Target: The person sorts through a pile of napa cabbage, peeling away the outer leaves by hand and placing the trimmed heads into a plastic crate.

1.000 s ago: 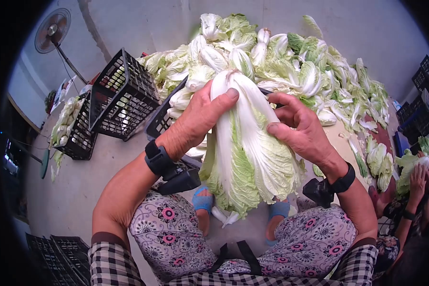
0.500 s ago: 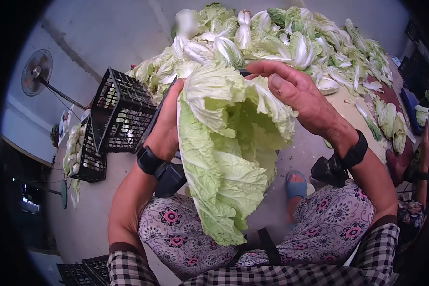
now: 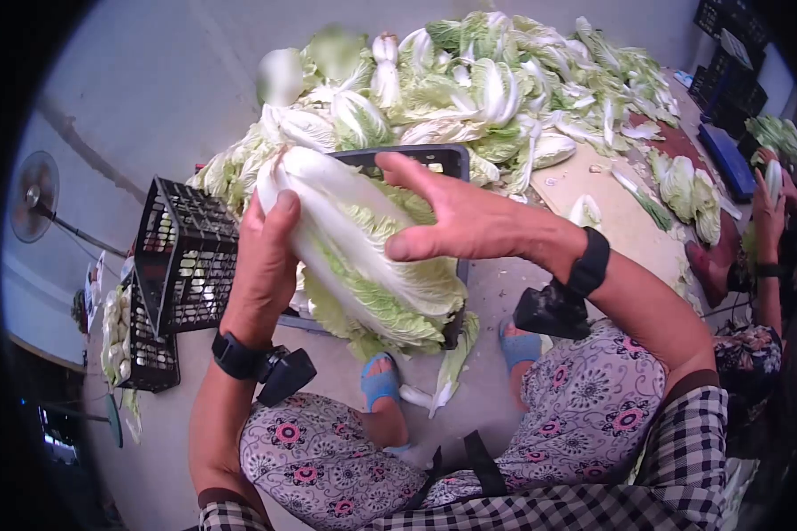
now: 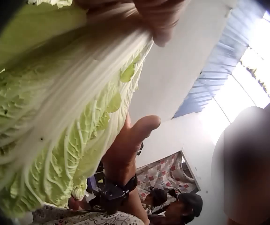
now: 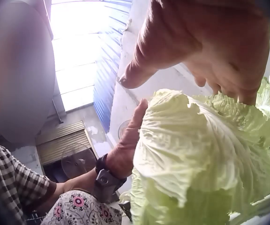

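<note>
A napa cabbage [image 3: 363, 239] with white ribs and pale green, frilly leaves is held tilted over a black crate [image 3: 459, 164], its root end to the upper left. My left hand [image 3: 270, 257] grips it near the root end, thumb lying on the white ribs. On the other side my right hand [image 3: 478, 217] is spread, thumb and fingers apart, with the thumb tip over the leaves in the head view. From the right wrist, the right hand [image 5: 205, 47] arches above the cabbage's leafy end [image 5: 186, 150], its far fingers partly behind the leaves.
A big heap of cabbages and loose leaves [image 3: 496, 88] lies against the wall. Black crates [image 3: 186, 252] stand at left, one holding trimmed cabbages [image 3: 115, 332], near a fan [image 3: 35, 195]. Loose leaves [image 3: 452, 372] lie between the blue slippers [image 3: 381, 380]. Another person's hands [image 3: 769, 208] work at right.
The cabbage turned from root-up to leafy end facing me, then back to root at upper left. Both hands moved left with it. The right hand's fingers have spread away from it.
</note>
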Motion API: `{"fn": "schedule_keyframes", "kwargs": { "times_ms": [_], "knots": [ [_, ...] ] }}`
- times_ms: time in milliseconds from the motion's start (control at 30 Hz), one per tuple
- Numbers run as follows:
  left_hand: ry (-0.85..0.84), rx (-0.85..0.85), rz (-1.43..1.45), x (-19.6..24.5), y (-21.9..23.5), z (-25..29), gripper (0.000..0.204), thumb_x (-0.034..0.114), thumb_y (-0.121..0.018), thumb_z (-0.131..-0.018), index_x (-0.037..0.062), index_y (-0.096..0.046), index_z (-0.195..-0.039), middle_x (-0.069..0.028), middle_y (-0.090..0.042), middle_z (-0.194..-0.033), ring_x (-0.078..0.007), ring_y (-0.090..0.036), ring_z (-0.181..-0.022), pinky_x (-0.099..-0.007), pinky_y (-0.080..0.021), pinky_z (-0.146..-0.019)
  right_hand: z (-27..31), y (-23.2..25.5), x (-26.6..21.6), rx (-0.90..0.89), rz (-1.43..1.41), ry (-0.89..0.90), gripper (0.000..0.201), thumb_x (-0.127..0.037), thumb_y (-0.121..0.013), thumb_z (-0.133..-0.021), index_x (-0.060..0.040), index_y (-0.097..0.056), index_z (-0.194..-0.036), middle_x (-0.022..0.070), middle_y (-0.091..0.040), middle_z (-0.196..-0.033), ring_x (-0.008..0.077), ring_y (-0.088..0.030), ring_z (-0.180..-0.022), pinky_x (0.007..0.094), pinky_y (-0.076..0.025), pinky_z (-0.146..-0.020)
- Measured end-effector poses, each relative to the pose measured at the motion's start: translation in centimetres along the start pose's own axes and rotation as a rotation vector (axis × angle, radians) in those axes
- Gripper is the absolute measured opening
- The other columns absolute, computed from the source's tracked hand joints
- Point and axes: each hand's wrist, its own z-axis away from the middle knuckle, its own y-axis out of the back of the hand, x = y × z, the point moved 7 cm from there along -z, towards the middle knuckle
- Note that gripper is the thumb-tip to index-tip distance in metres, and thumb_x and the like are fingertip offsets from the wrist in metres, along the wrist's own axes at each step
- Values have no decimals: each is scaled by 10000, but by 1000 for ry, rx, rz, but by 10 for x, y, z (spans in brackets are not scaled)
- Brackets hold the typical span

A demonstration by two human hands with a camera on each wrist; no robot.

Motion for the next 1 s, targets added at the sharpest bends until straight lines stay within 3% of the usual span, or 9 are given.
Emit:
{"fn": "schedule_keyframes", "kwargs": {
  "times_ms": [67, 133, 200, 233, 333, 433, 567, 833, 1000],
  "knots": [
    [-79, -56, -179, 17, -13, 9, 818, 478, -736, -737, 18, -399, -1323, -100, -542, -1198, -201, -541, -1084, -339, -433, -944, -6, -6, 3, 8, 131, 164, 1213, -508, -762, -613, 92, -85, -1422, 299, -205, -1454, 352, -237, -1368, 367, -224, -1114],
    [-133, -113, -222, 28, -24, 15, 942, 567, -770, -652, 14, -397, -1317, -98, -538, -1197, -197, -538, -1084, -337, -434, -935, -8, -11, 9, 26, 61, 220, 1091, -418, -797, -629, 45, -188, -1407, 222, -370, -1370, 289, -366, -1286, 348, -285, -1081],
    [-154, -116, -230, 34, -27, 19, 1012, 631, -748, -636, 13, -368, -1341, -107, -517, -1224, -211, -532, -1104, -342, -433, -939, -7, -16, 1, -48, -199, 221, 984, -335, -825, -634, 15, -282, -1377, 161, -469, -1297, 232, -440, -1221, 334, -329, -1051],
    [-154, -109, -200, 38, -29, 18, 1037, 661, -725, -638, 15, -348, -1356, -113, -501, -1246, -219, -518, -1127, -347, -425, -949, -4, -8, -7, 25, -113, 199, 792, -224, -849, -627, -16, -434, -1269, 78, -573, -1162, 158, -515, -1106, 310, -394, -988],
    [-187, -151, -141, 44, -37, 14, 995, 658, -651, -717, 15, -297, -1390, -143, -459, -1308, -243, -468, -1200, -373, -401, -984, -2, 11, -4, 157, -178, 187, 697, -216, -857, -620, -8, -506, -1185, 57, -607, -1102, 145, -549, -1050, 304, -425, -953],
    [-76, -168, -195, 35, -27, 16, 775, 489, -622, -832, 7, -338, -1369, -146, -533, -1234, -232, -508, -1162, -360, -442, -939, 11, 50, 22, 297, -135, -8, 825, -266, -868, -595, -20, -454, -1264, 97, -592, -1129, 178, -563, -1048, 312, -450, -949],
    [84, -196, -93, 13, -12, 16, 500, 298, -586, -896, 6, -455, -1279, -100, -618, -1083, -182, -606, -981, -293, -506, -819, 46, 113, 48, 594, -198, -37, 925, -183, -813, -609, 8, -313, -1363, 212, -551, -1145, 250, -611, -962, 322, -528, -846],
    [169, -263, -33, 2, -5, 11, 441, 277, -549, -927, 1, -457, -1259, -94, -611, -1031, -179, -613, -938, -298, -519, -807, 153, 208, 133, 993, -540, -80, 505, -27, -686, -766, 48, -434, -1197, 186, -607, -1004, 277, -662, -834, 374, -590, -700],
    [214, -262, -58, -4, -9, 8, 432, 264, -552, -926, -1, -461, -1255, -93, -612, -1040, -172, -613, -942, -302, -515, -815, 223, 245, 169, 1247, -353, -165, 523, -30, -721, -748, 14, -457, -1198, 166, -610, -1033, 284, -655, -863, 402, -572, -743]
  ]
}}
